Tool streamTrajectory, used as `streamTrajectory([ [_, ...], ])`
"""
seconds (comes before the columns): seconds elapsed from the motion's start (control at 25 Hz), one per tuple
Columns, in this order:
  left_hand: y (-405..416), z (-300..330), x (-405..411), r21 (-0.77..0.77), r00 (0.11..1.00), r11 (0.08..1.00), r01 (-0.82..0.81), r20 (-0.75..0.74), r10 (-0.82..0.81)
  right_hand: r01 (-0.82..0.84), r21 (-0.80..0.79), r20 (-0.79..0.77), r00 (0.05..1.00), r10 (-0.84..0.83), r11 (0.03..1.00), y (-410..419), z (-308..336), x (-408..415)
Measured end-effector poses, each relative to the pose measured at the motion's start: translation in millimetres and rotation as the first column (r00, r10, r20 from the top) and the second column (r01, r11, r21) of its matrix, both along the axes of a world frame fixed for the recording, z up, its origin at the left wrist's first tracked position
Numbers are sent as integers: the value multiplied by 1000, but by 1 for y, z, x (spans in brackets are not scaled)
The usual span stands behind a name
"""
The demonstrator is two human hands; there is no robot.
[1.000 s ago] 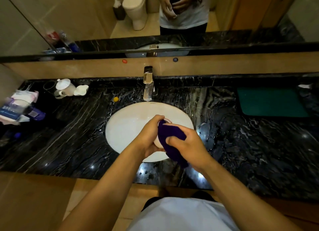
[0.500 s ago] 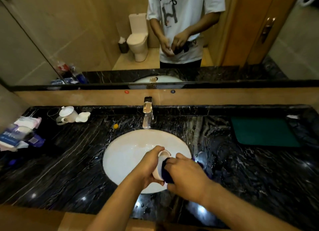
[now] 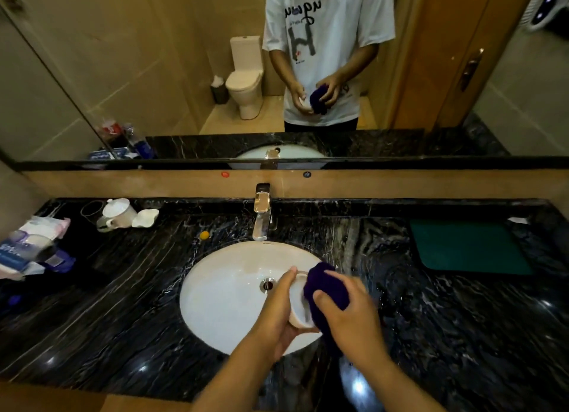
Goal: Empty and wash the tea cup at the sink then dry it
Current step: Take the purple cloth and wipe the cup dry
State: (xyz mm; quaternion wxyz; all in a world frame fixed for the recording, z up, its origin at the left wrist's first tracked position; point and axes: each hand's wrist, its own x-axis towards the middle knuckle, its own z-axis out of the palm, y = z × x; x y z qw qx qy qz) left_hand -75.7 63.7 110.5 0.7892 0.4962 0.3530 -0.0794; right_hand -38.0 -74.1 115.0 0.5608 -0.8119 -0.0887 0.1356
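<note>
Over the white sink basin (image 3: 221, 304), the left hand (image 3: 278, 313) has its grip wrapped around the pale tea cup (image 3: 298, 300), tilted on its side. The right hand (image 3: 348, 322) grips a dark purple cloth (image 3: 326, 285), pressed against, perhaps into, the cup's mouth. Black marble worktop (image 3: 123, 304) surrounds the basin.

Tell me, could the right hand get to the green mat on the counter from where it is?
Probably yes. The green mat lies bare on the right hand's side with open countertop between. But that hand is gripping the purple cloth against the cup.
</note>
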Motion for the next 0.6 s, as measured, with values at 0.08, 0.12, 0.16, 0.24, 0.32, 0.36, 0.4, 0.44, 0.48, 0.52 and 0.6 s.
streamTrajectory([
  [0.08,-11,-1,6,102,999,994,-42,2,42,-62,-7,-26,998,62,998,10,-6,-6],
  [0.12,-12,-1,8,143,998,988,-55,-12,57,-89,22,-66,994,90,996,14,-7,-9],
  [0.16,-9,-1,10,171,998,984,-51,-23,56,-103,58,-105,989,108,993,16,-7,-10],
  [0.24,0,0,12,189,998,982,5,-61,7,-125,107,-148,979,140,986,15,-5,-9],
  [0.32,6,3,12,176,996,983,46,-82,-32,-202,121,-161,962,220,972,11,1,-9],
  [0.36,8,3,11,176,995,982,66,-89,-51,-268,85,-147,949,278,960,7,4,-7],
  [0.4,10,3,11,180,993,980,86,-97,-70,-350,4,-126,929,348,937,2,9,-4],
  [0.44,12,2,8,167,991,981,103,-104,-86,-421,-127,-84,907,413,898,-2,12,2],
  [0.48,13,0,5,131,990,985,110,-105,-96,-439,-264,-16,892,452,859,-5,14,8],
  [0.52,14,-3,2,77,989,991,111,-102,-103,-383,-346,58,902,427,856,-7,15,14],
  [0.6,13,-4,-1,-31,992,996,82,-93,-85,-184,-292,142,962,233,939,-4,17,19],
])
